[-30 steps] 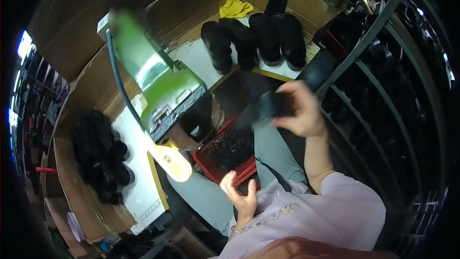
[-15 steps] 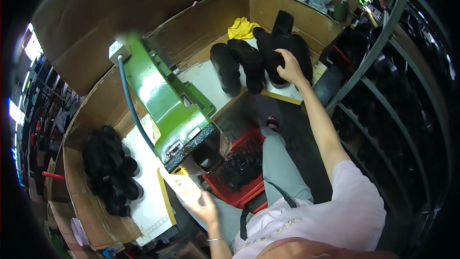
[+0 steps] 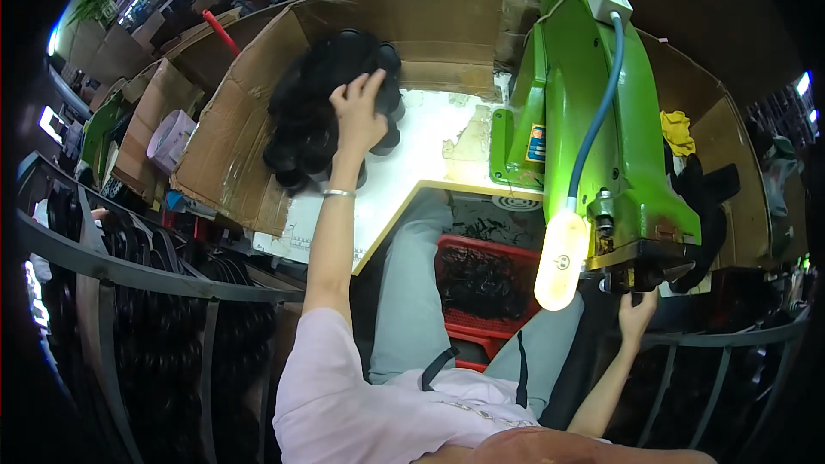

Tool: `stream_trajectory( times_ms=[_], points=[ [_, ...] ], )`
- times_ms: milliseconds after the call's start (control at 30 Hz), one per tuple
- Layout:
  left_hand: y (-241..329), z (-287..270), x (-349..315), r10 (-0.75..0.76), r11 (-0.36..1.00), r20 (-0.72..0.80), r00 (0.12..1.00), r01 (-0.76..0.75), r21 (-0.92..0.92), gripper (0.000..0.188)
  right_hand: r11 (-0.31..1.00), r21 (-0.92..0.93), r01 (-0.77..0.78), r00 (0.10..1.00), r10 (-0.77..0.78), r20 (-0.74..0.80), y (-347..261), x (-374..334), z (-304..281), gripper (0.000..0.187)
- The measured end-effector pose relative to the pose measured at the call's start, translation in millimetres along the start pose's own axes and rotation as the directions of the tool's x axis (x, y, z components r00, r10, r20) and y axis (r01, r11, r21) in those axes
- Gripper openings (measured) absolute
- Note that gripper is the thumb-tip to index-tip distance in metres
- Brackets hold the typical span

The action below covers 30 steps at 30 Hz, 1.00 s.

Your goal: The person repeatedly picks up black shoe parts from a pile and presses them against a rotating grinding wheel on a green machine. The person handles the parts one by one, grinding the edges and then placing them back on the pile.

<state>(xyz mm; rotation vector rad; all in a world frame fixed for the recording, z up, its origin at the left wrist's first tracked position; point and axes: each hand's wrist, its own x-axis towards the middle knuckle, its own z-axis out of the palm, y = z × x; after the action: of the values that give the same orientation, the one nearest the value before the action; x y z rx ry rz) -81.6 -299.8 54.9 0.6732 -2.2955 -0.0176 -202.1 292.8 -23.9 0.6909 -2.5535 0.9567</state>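
A pile of glossy black shoe soles (image 3: 331, 103) with thick heels lies on the white tabletop to the left. Over its right side reaches my left hand (image 3: 359, 116), fingers spread and fingertips against the nearest soles. On the right, my right hand (image 3: 636, 316) is below the head of the green machine (image 3: 593, 120), its fingers bent up around a black sole (image 3: 649, 277) at the working end. The machine head partly hides that sole and my fingertips. A lit, oblong lamp (image 3: 561, 262) hangs beside the head on a blue cable.
Cardboard walls (image 3: 438, 17) ring the white tabletop (image 3: 412, 133). Below, between my knees, is a red basket (image 3: 490, 322) holding black scraps. Metal racks (image 3: 210, 378) with black soles stand to the left. A yellow cloth (image 3: 678, 131) lies behind the machine on the right.
The view has swung left. My right hand has moved from the soles on the right to the machine head. My left hand has gone from beside the lamp to the left pile.
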Motion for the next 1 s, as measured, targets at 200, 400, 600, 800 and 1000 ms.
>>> stream_trajectory(
  times_ms=[200,400,600,800,1000],
  points=[
    [4,54,2,-0.08,0.975,0.062,0.995,0.065,0.215,0.061,0.988,0.091,-0.127,0.981,0.112,0.159,-17,-32,38,0.043],
    [-10,-27,-12,-0.171,0.917,-0.262,0.95,0.056,-0.395,0.062,0.949,0.276,-0.154,0.973,0.097,0.208,-50,-49,46,0.043],
    [62,-124,-125,-0.303,0.391,-0.009,0.953,0.115,-0.913,0.061,0.537,0.67,-0.513,0.849,0.198,0.491,-74,-84,85,0.041],
    [129,-117,-219,-0.13,-0.135,0.54,0.832,0.525,-0.841,0.04,-0.155,0.845,-0.512,0.846,0.076,0.527,-127,-67,93,0.104],
    [217,-77,-229,0.082,-0.415,0.688,0.721,0.652,-0.634,0.047,-0.004,0.638,-0.77,0.635,0.093,0.767,-55,-138,88,0.019]
  ],
)
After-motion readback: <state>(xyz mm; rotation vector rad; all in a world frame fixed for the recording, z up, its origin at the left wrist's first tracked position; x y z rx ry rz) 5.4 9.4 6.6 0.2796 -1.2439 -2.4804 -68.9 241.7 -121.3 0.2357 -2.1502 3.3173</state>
